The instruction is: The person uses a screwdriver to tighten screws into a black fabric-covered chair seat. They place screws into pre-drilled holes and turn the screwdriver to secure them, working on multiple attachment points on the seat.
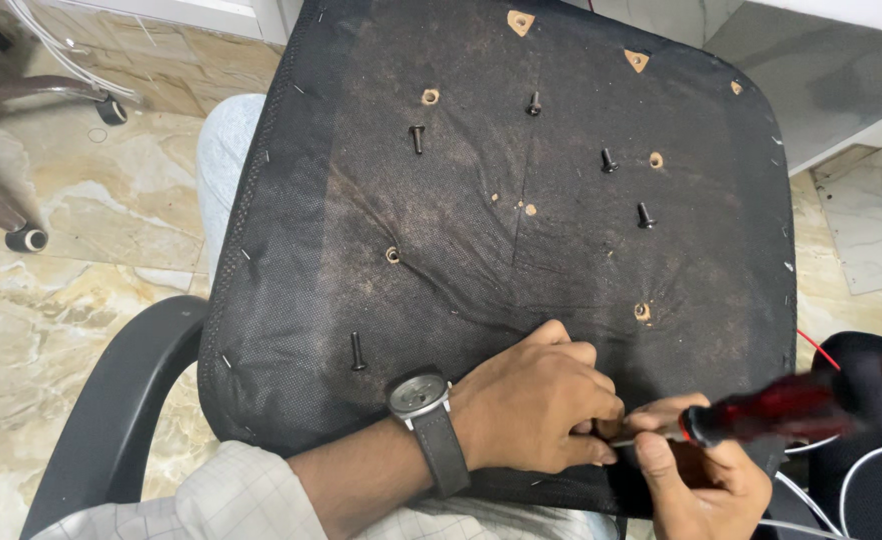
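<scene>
Two hands meet at the near edge of an upturned seat base (521,250), a wide black fabric-covered panel that fills most of the view. The left hand (536,405), wearing a grey wristwatch (421,395), is curled tight with its fingertips pinched around something small on the fabric; what it pinches is hidden under the fingers. The right hand (696,475) lies just beside it, fingers wrapped around a screwdriver (781,405) with a dark red and black handle, blurred, whose thin shaft points toward the left hand's fingertips. Both hands sit at the seat base's near right corner.

Farther up the seat base, five dark bolts stand loose on the fabric: one (358,352) near its left edge just above the watch, one (417,138) toward the upper left, one (534,103) near the top middle, and two (608,160) (645,215) toward the right. Several bare screw holes (392,255) showing pale wood are scattered between them.

Left of the seat base curves a black armrest (111,410), and beyond that lies a marble floor (81,220) with a chair caster (26,238). Right of the seat base, red and white wires (831,470) run near a dark object.
</scene>
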